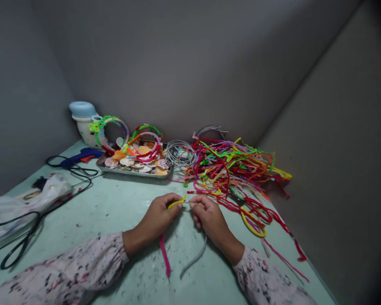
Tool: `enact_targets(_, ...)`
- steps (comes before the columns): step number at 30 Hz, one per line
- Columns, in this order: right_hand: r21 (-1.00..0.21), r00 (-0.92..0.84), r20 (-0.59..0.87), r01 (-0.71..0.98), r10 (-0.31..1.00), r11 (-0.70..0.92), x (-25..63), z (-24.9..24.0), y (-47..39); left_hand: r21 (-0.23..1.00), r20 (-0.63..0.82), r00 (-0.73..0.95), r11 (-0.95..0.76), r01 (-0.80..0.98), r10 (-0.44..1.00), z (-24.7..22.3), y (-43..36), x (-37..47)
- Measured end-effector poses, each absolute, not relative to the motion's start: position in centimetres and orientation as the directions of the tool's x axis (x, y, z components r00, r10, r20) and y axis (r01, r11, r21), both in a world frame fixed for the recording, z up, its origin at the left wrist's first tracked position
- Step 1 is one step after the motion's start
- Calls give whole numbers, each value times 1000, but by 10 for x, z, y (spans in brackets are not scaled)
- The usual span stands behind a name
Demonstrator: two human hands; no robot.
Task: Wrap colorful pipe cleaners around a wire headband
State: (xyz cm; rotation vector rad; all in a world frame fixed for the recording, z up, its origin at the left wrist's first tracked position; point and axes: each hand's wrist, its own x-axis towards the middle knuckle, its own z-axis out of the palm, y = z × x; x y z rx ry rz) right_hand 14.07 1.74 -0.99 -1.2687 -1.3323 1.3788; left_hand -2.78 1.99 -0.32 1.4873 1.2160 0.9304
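Note:
My left hand is closed on a yellow pipe cleaner, whose tip sticks up past the thumb. Below that hand a pink pipe cleaner hangs toward the table; its upper part is hidden by the palm. My right hand pinches the end of a thin grey wire close to the yellow tip, the two hands a small gap apart. From under the right hand a grey wire curves down over the tabletop. Whether both grey pieces are one wire, I cannot tell.
A metal tray of seashells holds several fuzzy decorated rings. Beside it lie coiled grey wire and a big heap of coloured pipe cleaners. At left are a blue glue gun, black cable, plastic bag and blue-lidded container.

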Motion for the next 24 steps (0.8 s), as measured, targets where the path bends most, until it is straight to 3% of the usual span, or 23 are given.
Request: enact_targets(24, -988, -183, -135, 105, 974, -117, 141, -8, 17, 974, -7, 206, -40, 223, 979, -1, 20, -26)
